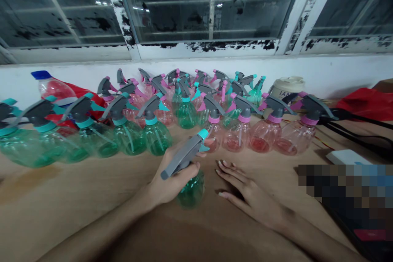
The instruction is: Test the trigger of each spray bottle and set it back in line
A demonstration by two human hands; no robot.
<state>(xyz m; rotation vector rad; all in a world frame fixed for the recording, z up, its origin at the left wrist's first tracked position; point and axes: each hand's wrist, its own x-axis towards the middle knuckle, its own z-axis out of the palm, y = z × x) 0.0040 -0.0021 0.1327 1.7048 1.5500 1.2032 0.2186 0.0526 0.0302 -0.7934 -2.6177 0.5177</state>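
My left hand (pixel 172 176) is wrapped round the neck of a green spray bottle (pixel 190 190) with a grey head and teal nozzle. The nozzle points up and away to the right, and my fingers hide the collar. To the right, my right hand (pixel 242 188) rests palm down near the wooden table (pixel 147 229), fingers stretched out and holding nothing. Just beyond my hands stands a row of bottles: green ones, such as the green spray bottle (pixel 157 139), on the left, and pink ones, such as the pink spray bottle (pixel 236 139), on the right.
More pink and green spray bottles crowd against the white wall (pixel 107 59). A bottle with a blue cap (pixel 41 75) leans at the left. On the right are a lidded tub (pixel 288 86), red cloth or plastic (pixel 365 104), black cables (pixel 353 131), a white box (pixel 348 156) and a blurred-out dark device (pixel 353 208).
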